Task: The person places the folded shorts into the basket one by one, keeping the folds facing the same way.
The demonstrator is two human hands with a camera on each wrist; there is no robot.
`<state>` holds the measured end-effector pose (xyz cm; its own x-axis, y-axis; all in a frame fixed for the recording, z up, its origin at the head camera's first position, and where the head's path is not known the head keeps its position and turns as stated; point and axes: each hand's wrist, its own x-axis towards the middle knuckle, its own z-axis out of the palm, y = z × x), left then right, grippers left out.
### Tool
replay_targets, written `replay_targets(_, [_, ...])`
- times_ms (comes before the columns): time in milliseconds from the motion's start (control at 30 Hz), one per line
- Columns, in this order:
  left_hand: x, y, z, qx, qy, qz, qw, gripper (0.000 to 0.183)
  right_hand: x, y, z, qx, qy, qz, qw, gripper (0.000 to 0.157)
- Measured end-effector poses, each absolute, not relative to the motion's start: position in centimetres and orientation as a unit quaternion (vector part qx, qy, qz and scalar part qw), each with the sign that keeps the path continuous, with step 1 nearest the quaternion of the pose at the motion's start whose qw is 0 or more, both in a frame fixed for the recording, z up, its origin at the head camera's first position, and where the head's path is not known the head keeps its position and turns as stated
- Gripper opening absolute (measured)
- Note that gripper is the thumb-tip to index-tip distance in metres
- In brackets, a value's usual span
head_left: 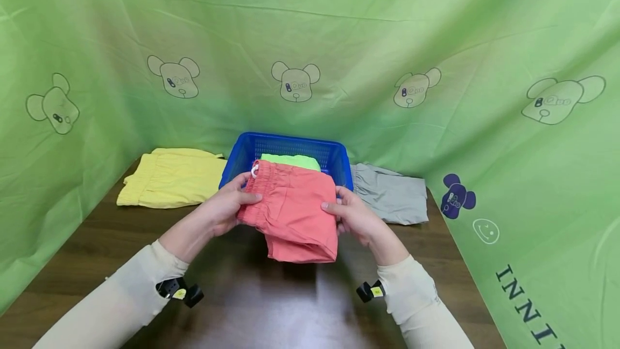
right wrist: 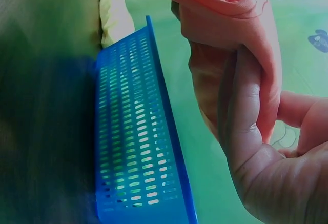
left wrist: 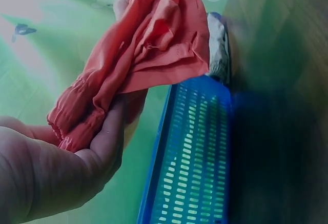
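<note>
Folded coral-red shorts (head_left: 295,203) with an elastic waistband and a white drawstring hang between both hands, in front of and partly over a blue basket (head_left: 237,158). My left hand (head_left: 225,206) pinches the waistband side, thumb on top and fingers beneath. On the opposite edge, my right hand (head_left: 356,217) grips the cloth the same way. Both wrist views show the shorts (left wrist: 148,44) held above the level of the basket (right wrist: 136,131). Inside the basket lies a bright green folded garment (head_left: 293,161), its lower part hidden behind the shorts.
Left of the basket, a folded yellow garment (head_left: 174,179) lies on the brown wooden table (head_left: 232,295). A folded grey garment (head_left: 392,193) lies to the right. Green curtain cloth (head_left: 339,26) printed with bear heads surrounds the table at the back and sides.
</note>
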<state>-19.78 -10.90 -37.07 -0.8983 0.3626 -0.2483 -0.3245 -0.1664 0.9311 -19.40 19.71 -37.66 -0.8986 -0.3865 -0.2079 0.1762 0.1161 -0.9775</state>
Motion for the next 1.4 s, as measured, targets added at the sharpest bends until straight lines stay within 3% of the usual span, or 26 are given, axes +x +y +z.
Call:
replay_targets(500, [-22.5,-10.6,-36.1,0.014,0.608,0.768,0.201,0.062,-21.8,19.1,-36.2,-0.053,0.71,-0.674,0.197,0.053])
replay_targets(1400, [-28.0,-10.4,-33.6,-0.016,0.638,0.752,0.165,0.066,-27.1,18.1,-33.9,-0.007,0.718,-0.674,0.173,0.042])
